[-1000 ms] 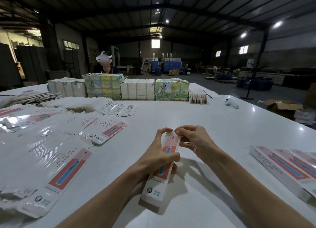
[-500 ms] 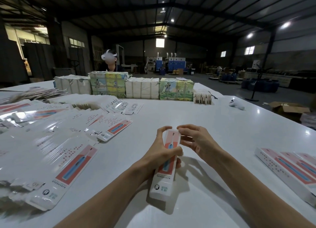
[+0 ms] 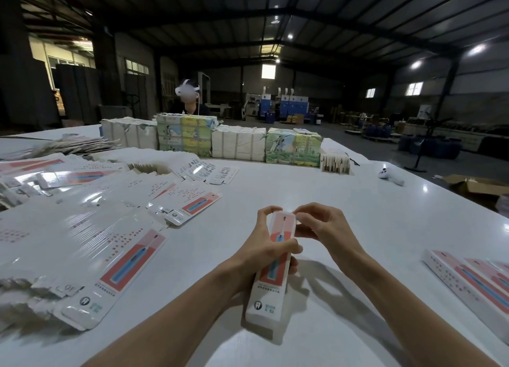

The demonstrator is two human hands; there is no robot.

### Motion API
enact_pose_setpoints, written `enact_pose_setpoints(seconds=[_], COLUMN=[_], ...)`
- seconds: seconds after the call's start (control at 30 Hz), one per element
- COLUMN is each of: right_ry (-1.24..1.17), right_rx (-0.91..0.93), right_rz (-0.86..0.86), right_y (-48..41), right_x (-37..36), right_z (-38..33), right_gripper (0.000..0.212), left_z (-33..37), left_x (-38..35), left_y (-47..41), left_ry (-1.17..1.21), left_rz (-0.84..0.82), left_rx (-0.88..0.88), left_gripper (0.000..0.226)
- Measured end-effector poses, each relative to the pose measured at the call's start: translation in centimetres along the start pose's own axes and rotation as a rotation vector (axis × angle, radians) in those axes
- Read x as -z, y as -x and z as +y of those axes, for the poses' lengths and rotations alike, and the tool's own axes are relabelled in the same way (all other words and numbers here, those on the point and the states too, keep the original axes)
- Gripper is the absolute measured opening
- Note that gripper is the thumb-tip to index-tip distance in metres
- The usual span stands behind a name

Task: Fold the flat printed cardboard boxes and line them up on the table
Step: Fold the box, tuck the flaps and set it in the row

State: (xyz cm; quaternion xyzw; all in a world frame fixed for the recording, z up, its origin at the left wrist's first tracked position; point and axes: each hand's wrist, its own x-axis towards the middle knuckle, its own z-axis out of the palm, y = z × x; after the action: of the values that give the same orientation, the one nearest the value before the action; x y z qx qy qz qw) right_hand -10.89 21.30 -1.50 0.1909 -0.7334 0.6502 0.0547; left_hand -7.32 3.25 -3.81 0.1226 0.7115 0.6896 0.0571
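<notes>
The left hand (image 3: 261, 253) gripped a long, slim folded box (image 3: 268, 297), white with a red-pink panel and blue print, over the bench (image 3: 358, 215). The right hand (image 3: 325, 226) pinched its far end. Flat boxes (image 3: 110, 256) lay left of the hands, finished boxes (image 3: 468, 278) to the right.

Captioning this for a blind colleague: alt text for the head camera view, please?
A person's left hand grips the middle of a folded toothbrush box while the right hand pinches its far end, at a white table. Flat printed boxes lie spread at left; folded boxes are lined up at right.
</notes>
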Motion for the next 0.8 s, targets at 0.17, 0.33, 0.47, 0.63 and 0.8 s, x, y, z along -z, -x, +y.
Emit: enact_pose_setpoints(seconds=[0.17, 0.33, 0.47, 0.63, 0.8], right_ry=[0.06, 0.306, 0.604, 0.905, 0.91], right_rx=[0.015, 0.125, 0.21, 0.269, 0.259], right_rz=[0.01, -0.004, -0.068, -0.166, -0.191], right_y=[0.0, -0.2, 0.5, 0.9, 1.8], right_x=[-0.8, -1.9, -2.5, -2.8, -3.0], right_z=[0.2, 0.8, 1.3, -0.1, -1.5], right_gripper=[0.025, 0.034, 0.038, 0.084, 0.071], left_z=[-0.2, 0.5, 1.0, 1.4, 0.6], left_x=[-0.6, -0.6, -0.4, 0.0, 0.6], left_y=[-0.4, -1.2, -0.8, -0.8, -0.4], left_ry=[0.208, 0.444, 0.598, 0.658, 0.623], left_rz=[0.055, 0.221, 0.318, 0.315, 0.101], left_rx=[0.006, -0.036, -0.053, -0.055, -0.009], left_gripper=[0.089, 0.051, 0.046, 0.068, 0.076])
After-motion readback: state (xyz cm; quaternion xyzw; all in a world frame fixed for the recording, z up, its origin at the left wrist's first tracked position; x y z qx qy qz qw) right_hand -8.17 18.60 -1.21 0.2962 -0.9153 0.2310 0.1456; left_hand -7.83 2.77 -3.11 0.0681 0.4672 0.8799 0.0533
